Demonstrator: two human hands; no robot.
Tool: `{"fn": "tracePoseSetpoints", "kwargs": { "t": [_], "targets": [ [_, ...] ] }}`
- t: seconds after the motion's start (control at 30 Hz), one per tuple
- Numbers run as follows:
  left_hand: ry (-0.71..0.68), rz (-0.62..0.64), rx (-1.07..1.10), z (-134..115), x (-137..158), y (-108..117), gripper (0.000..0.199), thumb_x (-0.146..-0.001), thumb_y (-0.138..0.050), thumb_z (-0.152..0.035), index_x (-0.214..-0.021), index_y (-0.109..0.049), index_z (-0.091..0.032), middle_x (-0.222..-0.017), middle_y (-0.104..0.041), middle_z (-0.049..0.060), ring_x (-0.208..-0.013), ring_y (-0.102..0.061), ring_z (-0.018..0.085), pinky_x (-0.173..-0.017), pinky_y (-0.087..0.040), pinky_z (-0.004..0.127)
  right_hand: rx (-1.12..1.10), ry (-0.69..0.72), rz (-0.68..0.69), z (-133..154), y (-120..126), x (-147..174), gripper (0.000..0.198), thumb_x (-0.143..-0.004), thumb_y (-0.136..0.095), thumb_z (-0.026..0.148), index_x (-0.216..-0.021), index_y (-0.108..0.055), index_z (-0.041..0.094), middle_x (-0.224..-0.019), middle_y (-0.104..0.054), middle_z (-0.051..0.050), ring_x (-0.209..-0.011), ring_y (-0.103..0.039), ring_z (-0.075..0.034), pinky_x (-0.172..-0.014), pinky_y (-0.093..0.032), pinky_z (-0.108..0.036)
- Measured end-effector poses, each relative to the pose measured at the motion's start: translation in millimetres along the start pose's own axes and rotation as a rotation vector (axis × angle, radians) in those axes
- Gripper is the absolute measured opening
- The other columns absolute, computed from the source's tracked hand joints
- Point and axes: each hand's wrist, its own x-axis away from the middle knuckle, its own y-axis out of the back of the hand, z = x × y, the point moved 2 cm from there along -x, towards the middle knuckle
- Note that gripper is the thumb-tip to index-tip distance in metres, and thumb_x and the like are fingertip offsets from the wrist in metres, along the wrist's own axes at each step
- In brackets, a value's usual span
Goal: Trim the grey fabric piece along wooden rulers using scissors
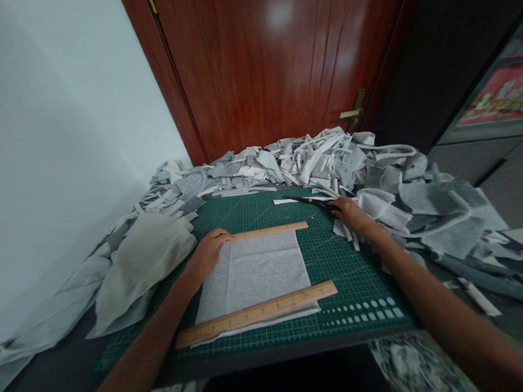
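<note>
A light grey piece of fabric (257, 268) lies flat on the green cutting mat (338, 262). One wooden ruler (273, 230) runs along its far edge, and a second wooden ruler (256, 313) crosses it near the front edge, slightly slanted. My left hand (209, 253) is closed at the left end of the far ruler, its fingertips on the wood. Off to the right, my right hand (350, 215) grips black scissors (306, 200) by the handles, the blades pointing left. Beneath the blades lies a narrow white fabric strip (284, 201).
Heaps of grey and white fabric scraps (317, 159) line the back of the table. More cloth (145, 264) is piled at the left, and cut pieces (436, 207) cover the right side. A wooden door (279, 69) stands behind, beside a white wall (59, 114).
</note>
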Motion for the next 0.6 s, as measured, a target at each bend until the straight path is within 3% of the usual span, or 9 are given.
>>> {"fn": "tracePoseSetpoints", "kwargs": {
  "t": [0.23,0.37,0.47,0.6],
  "targets": [
    [-0.018,0.02,-0.045,6,0,2,0.039,-0.104,-0.035,-0.029,-0.105,-0.072,-0.017,-0.108,-0.071,0.009,-0.103,-0.065,0.021,-0.099,-0.052,0.035,0.035,-0.02,0.0,1,-3,-1,0.034,-0.092,-0.061,0.01,-0.124,-0.073,0.013,-0.112,-0.07,-0.015,-0.107,-0.066,-0.027,-0.104,-0.051,-0.042],
    [-0.001,0.018,-0.106,9,0,0,0.044,-0.102,-0.036,-0.024,-0.132,-0.066,-0.015,-0.119,-0.069,0.012,-0.111,-0.063,0.024,-0.103,-0.051,0.04,0.019,0.006,0.01,0,0,-3,0.033,-0.092,-0.063,0.012,-0.123,-0.073,0.015,-0.112,-0.07,-0.015,-0.105,-0.067,-0.027,-0.102,-0.052,-0.043],
    [-0.021,0.035,-0.142,11,1,-4,0.046,-0.101,-0.037,-0.023,-0.139,-0.064,-0.016,-0.124,-0.066,0.012,-0.114,-0.061,0.024,-0.105,-0.049,0.041,0.0,0.047,0.086,-4,8,-9,0.033,-0.091,-0.064,0.014,-0.122,-0.073,0.014,-0.112,-0.072,-0.016,-0.107,-0.068,-0.027,-0.101,-0.052,-0.041],
    [0.001,0.024,-0.151,11,-1,-6,0.041,-0.103,-0.041,-0.03,-0.128,-0.072,-0.019,-0.118,-0.066,0.01,-0.111,-0.06,0.024,-0.102,-0.05,0.04,-0.024,0.151,0.265,-9,23,-26,0.032,-0.084,-0.068,0.014,-0.114,-0.076,0.017,-0.113,-0.076,-0.012,-0.103,-0.071,-0.026,-0.094,-0.054,-0.037]
  ]
}}
